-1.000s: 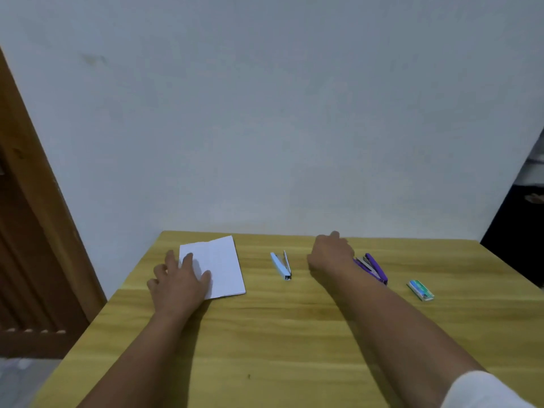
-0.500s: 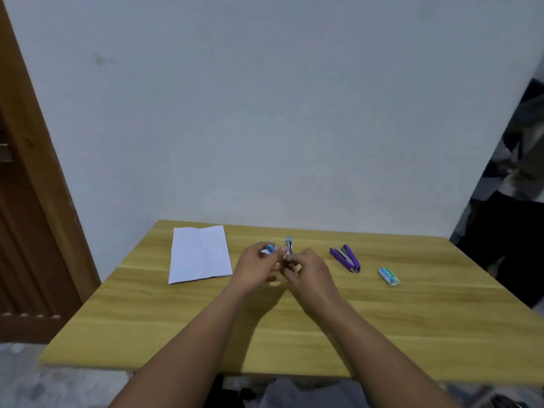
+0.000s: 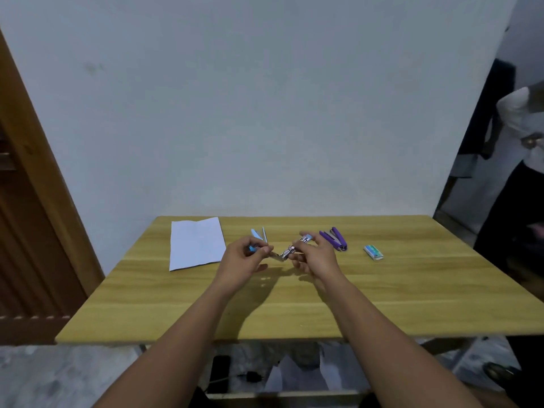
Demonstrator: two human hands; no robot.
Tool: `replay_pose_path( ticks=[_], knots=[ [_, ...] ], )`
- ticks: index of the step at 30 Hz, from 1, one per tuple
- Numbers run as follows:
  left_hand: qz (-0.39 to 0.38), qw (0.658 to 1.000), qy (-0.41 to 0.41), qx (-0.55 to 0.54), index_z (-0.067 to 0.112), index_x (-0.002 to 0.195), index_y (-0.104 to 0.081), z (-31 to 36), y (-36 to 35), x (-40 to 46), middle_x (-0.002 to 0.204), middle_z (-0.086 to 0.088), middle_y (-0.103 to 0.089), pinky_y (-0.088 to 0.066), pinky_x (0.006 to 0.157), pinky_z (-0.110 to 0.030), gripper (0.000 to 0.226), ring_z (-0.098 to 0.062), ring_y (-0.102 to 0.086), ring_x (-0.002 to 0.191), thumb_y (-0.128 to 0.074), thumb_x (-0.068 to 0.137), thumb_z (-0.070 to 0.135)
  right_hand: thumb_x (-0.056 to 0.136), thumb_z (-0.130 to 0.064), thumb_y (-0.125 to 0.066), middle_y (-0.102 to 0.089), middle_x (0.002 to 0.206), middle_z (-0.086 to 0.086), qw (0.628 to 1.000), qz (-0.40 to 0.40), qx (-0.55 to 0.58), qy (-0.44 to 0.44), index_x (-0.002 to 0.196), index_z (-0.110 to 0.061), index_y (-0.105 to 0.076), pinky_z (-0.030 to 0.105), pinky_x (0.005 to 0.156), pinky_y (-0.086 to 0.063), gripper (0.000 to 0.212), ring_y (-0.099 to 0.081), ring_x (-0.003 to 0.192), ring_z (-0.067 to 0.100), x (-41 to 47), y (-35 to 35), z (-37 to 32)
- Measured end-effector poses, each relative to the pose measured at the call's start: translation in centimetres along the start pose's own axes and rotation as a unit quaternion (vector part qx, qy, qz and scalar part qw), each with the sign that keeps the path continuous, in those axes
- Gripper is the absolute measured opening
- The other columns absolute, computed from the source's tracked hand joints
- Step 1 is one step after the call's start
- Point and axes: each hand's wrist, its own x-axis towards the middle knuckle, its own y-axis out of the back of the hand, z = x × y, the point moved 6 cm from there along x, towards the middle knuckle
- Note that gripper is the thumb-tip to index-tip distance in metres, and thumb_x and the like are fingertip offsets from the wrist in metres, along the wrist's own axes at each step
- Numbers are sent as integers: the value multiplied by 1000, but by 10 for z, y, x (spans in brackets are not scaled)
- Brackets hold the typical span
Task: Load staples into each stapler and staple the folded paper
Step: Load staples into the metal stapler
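Loading step, light-blue plastic stapler (image 3: 256,237), hinged open: gripped in the left hand (image 3: 244,260) above the wooden table (image 3: 294,304) centre, a silvery staple strip (image 3: 290,251) pinched by the right hand (image 3: 316,256); seating the strip in the channel is judged next; folded white paper (image 3: 197,243) kept at the far-left corner.

Staplers: two, a light blue stapler (image 3: 259,235) just beyond the left fingers (image 3: 266,249), a purple stapler (image 3: 334,237) just right of the right fingers (image 3: 312,241)
Folded paper (image 3: 196,243): one, left of the fingers
Staple box (image 3: 373,252): one, far right
Hands: two
Worktop (image 3: 412,290): one
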Motion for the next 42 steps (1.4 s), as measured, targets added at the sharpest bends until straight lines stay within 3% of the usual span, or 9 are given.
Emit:
replay_pose_path(
  ticks=[3, 6, 10, 12, 15, 21, 29, 37, 42],
  knots=[
    [11, 999, 5, 49, 16, 93, -73, -10, 12, -4, 97, -6, -77, -63, 75, -36, 8, -22, -76, 90, -76, 91, 9, 101, -1, -66, -73, 92, 19, 997, -18, 69, -29, 123, -10, -64, 29, 54, -59, 24, -74, 64, 20, 1, 4, 1],
    [20, 972, -32, 233, 28, 91, -72, -16, 20, -7, 89, 9, -76, -58, 78, -33, 13, -7, -69, 79, -76, 89, 15, 103, -6, -66, -69, 90, 14, 996, -39, 62, -47, 125, -9, -65, 31, 58, -61, 22, -78, 71, 25, 1, 3, 4],
    [-58, 896, -111, 425, 38, 141, -52, -7, -1, -16, 116, 10, -70, -54, 78, -32, 50, -11, -67, 90, -63, 95, 24, 106, -12, -61, -64, 90, 15, 992, -80, 45, -81, 127, -6, -65, 30, 58, -63, 22, -80, 72, 25, -8, -12, 8],
    [-77, 866, -153, 471, 44, 151, -39, -1, -13, -19, 131, 9, -67, -53, 77, -34, 61, -19, -67, 104, -57, 96, 23, 109, -14, -56, -71, 95, 19, 989, -108, 35, -99, 126, -5, -68, 29, 55, -61, 22, -80, 71, 25, -15, -21, 9],
    [-94, 861, -172, 469, 53, 152, -32, 2, -19, -19, 141, 13, -63, -57, 80, -39, 68, -19, -66, 112, -50, 95, 20, 111, -14, -48, -79, 86, 14, 987, -124, 11, -102, 117, -5, -73, 28, 55, -58, 27, -79, 71, 23, -19, -23, 10],
    [-107, 857, -206, 459, 55, 152, -34, 5, -25, -19, 123, 7, -72, -55, 74, -41, 64, -22, -67, 96, -52, 100, 22, 111, -15, -49, -78, 89, 13, 991, -99, -20, -90, 112, -5, -76, 27, 56, -56, 29, -78, 74, 23, -12, -11, 10],
    [-121, 854, -216, 458, 41, 136, -54, 2, -28, -9, 120, 4, -75, -56, 79, -42, 37, -26, -69, 102, -52, 101, 30, 110, -15, -48, -76, 78, 7, 989, -88, -57, -100, 114, -5, -76, 24, 50, -55, 29, -78, 68, 19, -8, 0, 11],
    [-174, 824, -202, 500, 50, 156, -31, -1, -43, -4, 138, 7, -66, -54, 84, -43, 61, -25, -65, 111, -48, 103, 25, 108, -15, -51, -73, 88, 9, 986, -101, -90, -95, 110, -9, -77, 23, 52, -54, 27, -79, 70, 18, -1, 6, 5],
    [-172, 843, -189, 474, 44, 149, -43, -2, -45, -1, 124, 3, -73, -55, 83, -42, 55, -27, -67, 101, -53, 99, 23, 108, -15, -50, -72, 96, 14, 985, -106, -99, -99, 109, -8, -76, 24, 52, -54, 27, -80, 70, 19, -1, 10, 7]
  ],
)
